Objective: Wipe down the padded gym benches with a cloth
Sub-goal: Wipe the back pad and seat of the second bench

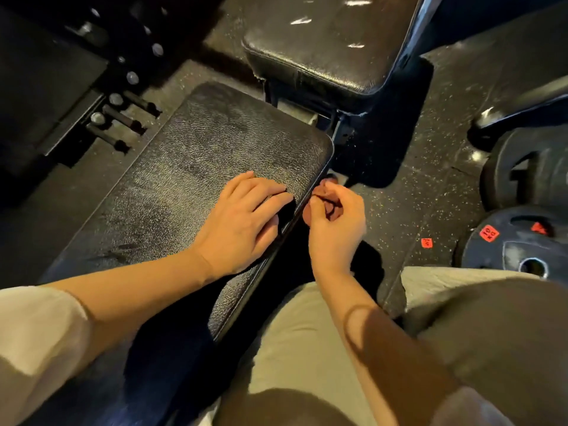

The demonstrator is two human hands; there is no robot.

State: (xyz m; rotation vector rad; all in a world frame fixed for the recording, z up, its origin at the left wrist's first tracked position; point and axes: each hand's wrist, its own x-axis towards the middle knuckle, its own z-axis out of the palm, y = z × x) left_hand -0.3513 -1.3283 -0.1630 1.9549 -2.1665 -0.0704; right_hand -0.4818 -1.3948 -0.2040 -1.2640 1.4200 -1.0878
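Open bench pad [190, 155] lay toward eleven o'clock of the hands. A second bench [325, 44] blocked twelve o'clock, weight plates [519, 241] three o'clock; speckled floor [408, 204] between stayed passable.

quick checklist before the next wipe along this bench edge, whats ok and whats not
1. Cloth in hand: ok. The right hand grips the reddish cloth, bunched.
2. Cloth against the pad edge: cannot tell; it sits right beside the near bench side.
3. Bench steadied: ok. The left hand rests flat on the pad near that edge.
4. Left fingers out of the wipe path: not ok; they lie at the edge next to the cloth.
5. Second bench wiped: cannot tell.
6. Weight plates on the floor near the knee: ok, apart.
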